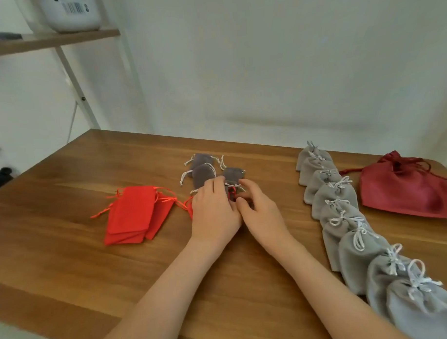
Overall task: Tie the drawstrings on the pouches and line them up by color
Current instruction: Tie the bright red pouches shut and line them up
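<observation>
**Both hands pinching a red drawstring**

My fingers are curling in together, both sets pinching at the red drawstring (232,192) between my left hand (213,212) and my right hand (262,213), which are touching along the thumb side. The red pouch (190,208) is lying mostly under my left palm, with only an edge showing. I am doing this well to the left of the line of grey pouches (346,221), each tied with a white bow, running down the wooden table (68,251). Just beyond my fingertips, also left of that line, a few mauve-grey pouches (202,174) are lying with loose cords. Further left of the line, a stack of flat red pouches (135,213) is lying. Just right of the line, a dark red bag (405,191) is sitting.
</observation>
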A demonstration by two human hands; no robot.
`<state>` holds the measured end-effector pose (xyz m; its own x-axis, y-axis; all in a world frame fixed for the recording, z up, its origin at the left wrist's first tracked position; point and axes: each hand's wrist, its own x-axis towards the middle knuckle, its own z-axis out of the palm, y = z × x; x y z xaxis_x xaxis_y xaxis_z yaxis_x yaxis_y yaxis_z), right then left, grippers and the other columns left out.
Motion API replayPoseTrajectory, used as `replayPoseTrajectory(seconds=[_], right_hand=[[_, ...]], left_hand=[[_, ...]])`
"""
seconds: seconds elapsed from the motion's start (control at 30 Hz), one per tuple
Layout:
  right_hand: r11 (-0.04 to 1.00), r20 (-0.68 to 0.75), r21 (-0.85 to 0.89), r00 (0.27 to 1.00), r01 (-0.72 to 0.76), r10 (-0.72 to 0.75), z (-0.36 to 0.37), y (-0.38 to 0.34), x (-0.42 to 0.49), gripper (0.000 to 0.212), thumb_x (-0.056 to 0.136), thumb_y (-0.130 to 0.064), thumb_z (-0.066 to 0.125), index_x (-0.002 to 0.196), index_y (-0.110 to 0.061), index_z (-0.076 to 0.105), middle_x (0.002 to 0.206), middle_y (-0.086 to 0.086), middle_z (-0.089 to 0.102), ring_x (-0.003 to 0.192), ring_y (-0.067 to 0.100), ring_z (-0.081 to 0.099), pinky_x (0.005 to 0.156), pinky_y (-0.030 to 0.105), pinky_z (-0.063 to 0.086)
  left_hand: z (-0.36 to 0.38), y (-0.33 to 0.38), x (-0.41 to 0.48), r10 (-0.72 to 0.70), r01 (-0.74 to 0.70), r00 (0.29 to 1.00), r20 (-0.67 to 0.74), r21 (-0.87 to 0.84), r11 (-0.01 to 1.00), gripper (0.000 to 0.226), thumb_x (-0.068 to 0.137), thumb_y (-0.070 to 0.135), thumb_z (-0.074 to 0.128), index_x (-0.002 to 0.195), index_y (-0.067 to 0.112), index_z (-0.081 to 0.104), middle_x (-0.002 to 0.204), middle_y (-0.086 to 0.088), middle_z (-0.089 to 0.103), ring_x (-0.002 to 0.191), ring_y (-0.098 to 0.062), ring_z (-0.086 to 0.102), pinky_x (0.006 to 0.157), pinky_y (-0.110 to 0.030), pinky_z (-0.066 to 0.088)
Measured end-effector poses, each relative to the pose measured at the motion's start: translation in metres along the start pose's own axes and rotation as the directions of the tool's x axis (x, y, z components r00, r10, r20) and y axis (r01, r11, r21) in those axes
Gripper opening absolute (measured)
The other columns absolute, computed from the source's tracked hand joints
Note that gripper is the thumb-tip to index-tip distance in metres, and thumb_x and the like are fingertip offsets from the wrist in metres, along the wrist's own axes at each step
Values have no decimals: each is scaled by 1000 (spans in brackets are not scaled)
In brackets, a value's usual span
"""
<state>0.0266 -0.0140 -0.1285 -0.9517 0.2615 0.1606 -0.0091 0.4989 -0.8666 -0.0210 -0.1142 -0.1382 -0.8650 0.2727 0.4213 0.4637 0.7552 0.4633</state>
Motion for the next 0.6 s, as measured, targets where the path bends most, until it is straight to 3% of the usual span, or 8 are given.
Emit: replayPoseTrajectory(seconds=[0.13,0.27,0.43,0.53,0.6], right_hand=[[993,-32,118,999,-17,21,0,1,1,45,98,-18,45,140,-28,34,103,-16,58,96,1,55,82,14,42],[990,-31,143,999,-16,21,1,2,-1,53,93,-19,56,140,-25,32,97,-18,58,84,-3,57,75,11,45],[996,28,91,1000,1,-3,1,3,-2,54,85,-1,57,127,-29,38,88,-8,61,73,-3,54,70,9,42],[983,-22,186,1000,-10,14,-1,4,-1,52,80,7,50,107,-37,44,80,-2,53,68,4,48,66,20,40],[943,-100,330,992,-39,76,-4,2,-1,48,79,11,43,104,-30,52,76,0,46,63,6,42,58,19,36]], left_hand=[[-5,0,6,-74,59,996,-44,-274,960,25,83,7,60,108,10,57,106,1,54,102,-15,52,85,-14,33],[-11,0,9,-230,178,971,-61,-455,872,12,91,10,53,100,14,61,100,3,61,96,-12,54,76,-12,31],[-17,4,5,-209,130,967,-147,-424,896,29,98,3,38,119,11,55,113,-5,63,105,-22,57,74,-11,30],[-20,-3,7,-179,87,957,-230,-360,929,44,93,-2,35,132,13,49,128,-7,58,119,-22,52,91,-18,34],[-20,-9,9,-124,38,949,-291,-283,958,57,82,-6,32,132,13,51,137,-12,51,127,-28,46,105,-34,34]])
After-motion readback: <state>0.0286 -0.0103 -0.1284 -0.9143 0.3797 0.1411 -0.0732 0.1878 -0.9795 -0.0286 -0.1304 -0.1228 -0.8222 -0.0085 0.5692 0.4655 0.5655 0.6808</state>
